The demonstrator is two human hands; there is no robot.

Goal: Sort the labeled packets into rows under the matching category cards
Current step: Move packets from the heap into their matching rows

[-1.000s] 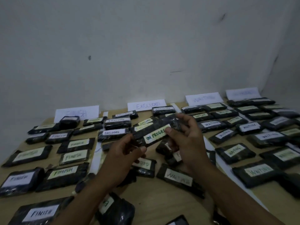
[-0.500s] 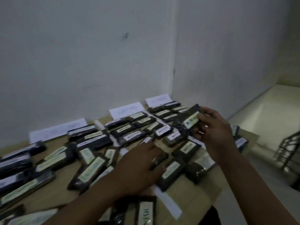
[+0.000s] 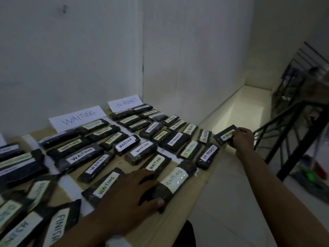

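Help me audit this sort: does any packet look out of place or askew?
One ON PROGRESS packet is not laid down: the right hand pinches it at the right edge of the table, past its rows. Near left, a FINISH packet lies slanted against its neighbours, though that area is blurred.

Two white cards at the back had handwritten headings: the WAITING card and the ON PROGRESS card. Labels on the WAITING packets and the ON PROGRESS packets below them matched. The held packet in the right hand read ON PROGRES, the end covered. The FINISH packet sat lower left, its neighbours too blurry to read.
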